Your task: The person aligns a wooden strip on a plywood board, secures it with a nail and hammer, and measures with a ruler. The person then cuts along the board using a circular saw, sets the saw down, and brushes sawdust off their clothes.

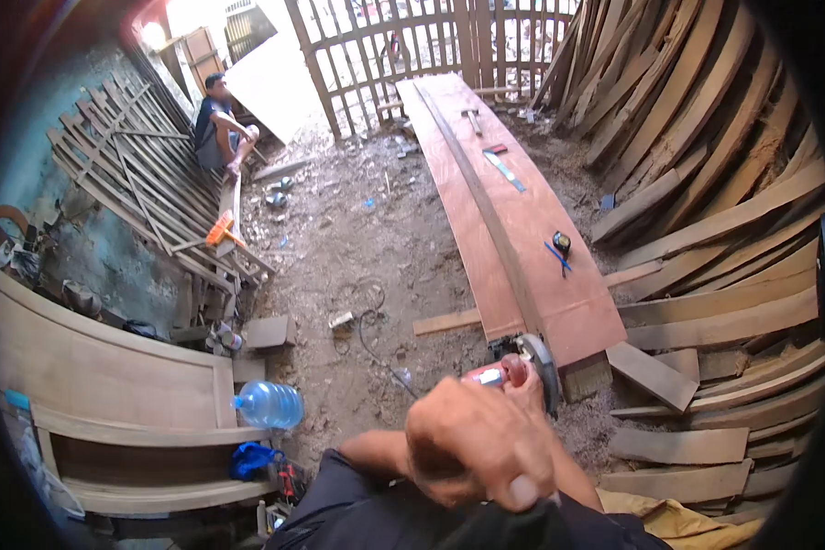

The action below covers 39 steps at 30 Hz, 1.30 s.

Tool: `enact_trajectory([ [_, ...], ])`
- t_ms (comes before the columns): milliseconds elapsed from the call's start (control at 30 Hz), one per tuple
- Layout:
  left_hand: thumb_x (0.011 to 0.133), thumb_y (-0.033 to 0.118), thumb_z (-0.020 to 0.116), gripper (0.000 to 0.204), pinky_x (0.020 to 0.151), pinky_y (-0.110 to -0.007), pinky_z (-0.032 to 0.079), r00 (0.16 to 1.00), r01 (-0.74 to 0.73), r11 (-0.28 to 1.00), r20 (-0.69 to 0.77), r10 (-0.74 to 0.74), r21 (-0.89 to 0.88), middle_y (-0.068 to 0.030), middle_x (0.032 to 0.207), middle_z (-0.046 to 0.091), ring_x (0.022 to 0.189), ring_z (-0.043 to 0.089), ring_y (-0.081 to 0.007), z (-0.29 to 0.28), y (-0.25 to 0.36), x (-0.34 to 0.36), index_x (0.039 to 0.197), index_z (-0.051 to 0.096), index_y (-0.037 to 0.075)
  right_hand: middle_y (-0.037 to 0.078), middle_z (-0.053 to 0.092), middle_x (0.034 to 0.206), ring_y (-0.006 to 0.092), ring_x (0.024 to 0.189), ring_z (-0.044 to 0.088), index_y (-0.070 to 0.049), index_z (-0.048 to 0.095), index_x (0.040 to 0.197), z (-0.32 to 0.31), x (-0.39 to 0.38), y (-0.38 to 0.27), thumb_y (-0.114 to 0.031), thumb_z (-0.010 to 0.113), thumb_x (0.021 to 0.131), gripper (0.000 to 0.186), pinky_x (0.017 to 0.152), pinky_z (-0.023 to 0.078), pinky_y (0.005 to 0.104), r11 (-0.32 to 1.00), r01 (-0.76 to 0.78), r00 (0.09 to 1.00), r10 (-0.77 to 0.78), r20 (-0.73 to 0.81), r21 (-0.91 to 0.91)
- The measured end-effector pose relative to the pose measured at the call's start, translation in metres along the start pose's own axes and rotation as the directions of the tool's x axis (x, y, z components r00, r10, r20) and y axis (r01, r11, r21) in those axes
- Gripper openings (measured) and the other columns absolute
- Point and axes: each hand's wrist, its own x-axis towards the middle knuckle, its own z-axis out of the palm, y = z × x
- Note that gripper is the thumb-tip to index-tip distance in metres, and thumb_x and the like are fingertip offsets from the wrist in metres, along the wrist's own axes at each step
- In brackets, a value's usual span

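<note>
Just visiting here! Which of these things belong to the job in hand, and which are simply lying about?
Likely part of the job:
red power tool, in the right hand
reddish board
tape measure, square and hammer, lying on the board

Probably just lying about:
blue water bottle
crumpled blue item
orange object
yellow cloth

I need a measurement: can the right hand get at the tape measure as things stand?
Probably not directly: the right hand appears occupied with the red power tool, though the tape measure lies uncovered on the pinkish board.
</note>
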Motion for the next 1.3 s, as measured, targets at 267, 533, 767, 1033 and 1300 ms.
enact_trajectory([
  [267, 0.099, 0.011, 0.069, 0.01, 0.063, -0.038, 0.063, 0.956, -0.151, 0.982, 0.234, 0.175, -0.115, -0.0198, 0.085, 0.074, 0.075, 0.076, -0.0319, -0.01, 0.003, -0.016, 0.104, 0.075, 0.003, 0.027, 0.072, 0.117, 0.0463, 0.114, 0.068, -0.004, 0.064, 0.13, -0.005, -0.004, -0.005, -0.014, 0.071, 0.078, 0.053, 0.099, 0.054, 0.0499, 1.0, -0.029, 0.999, 0.029, 0.023, -0.001],
  [533, 0.099, 0.013, 0.073, 0.014, 0.066, -0.037, 0.064, 0.942, -0.093, 0.992, 0.315, 0.115, -0.086, -0.0208, 0.088, 0.075, 0.076, 0.075, -0.0314, -0.001, 0.004, -0.007, 0.11, 0.072, 0.004, 0.023, 0.072, 0.118, 0.0403, 0.115, 0.07, -0.007, 0.064, 0.13, -0.006, -0.007, 0.0, -0.015, 0.073, 0.076, 0.055, 0.101, 0.054, 0.0469, 1.0, -0.029, 1.0, 0.029, -0.006, -0.003],
  [767, 0.101, 0.012, 0.069, 0.007, 0.068, -0.036, 0.063, 0.884, -0.268, 0.922, 0.31, 0.351, -0.281, -0.0159, 0.09, 0.076, 0.08, 0.076, -0.0307, -0.005, -0.023, -0.012, 0.107, 0.073, 0.012, 0.022, 0.073, 0.116, 0.0404, 0.114, 0.07, -0.006, 0.065, 0.129, -0.007, -0.005, -0.013, -0.014, 0.071, 0.075, 0.055, 0.102, 0.054, 0.0468, 0.999, -0.045, 0.999, 0.045, -0.026, 0.003],
  [1033, 0.106, 0.016, 0.064, 0.012, 0.061, -0.034, 0.063, 0.969, -0.115, 0.927, 0.165, 0.184, -0.357, -0.0188, 0.091, 0.076, 0.069, 0.075, -0.0315, 0.002, -0.019, -0.022, 0.104, 0.071, 0.007, 0.026, 0.074, 0.112, 0.0448, 0.11, 0.071, -0.007, 0.065, 0.128, -0.011, -0.003, -0.009, -0.016, 0.075, 0.077, 0.052, 0.097, 0.055, 0.0494, 1.0, -0.003, 1.0, 0.002, -0.019, -0.027],
  [1300, 0.099, 0.035, 0.073, 0.04, 0.053, -0.042, 0.055, 0.882, 0.164, 0.951, 0.47, -0.024, -0.26, -0.0125, 0.067, 0.066, 0.054, 0.067, -0.0305, -0.014, 0.006, -0.017, 0.075, 0.064, 0.004, 0.024, 0.072, 0.117, 0.0433, 0.115, 0.068, -0.006, 0.065, 0.129, -0.009, -0.01, -0.017, -0.019, 0.074, 0.075, 0.056, 0.1, 0.054, 0.0491, 0.999, -0.05, 0.999, 0.05, -0.003, 0.007],
])
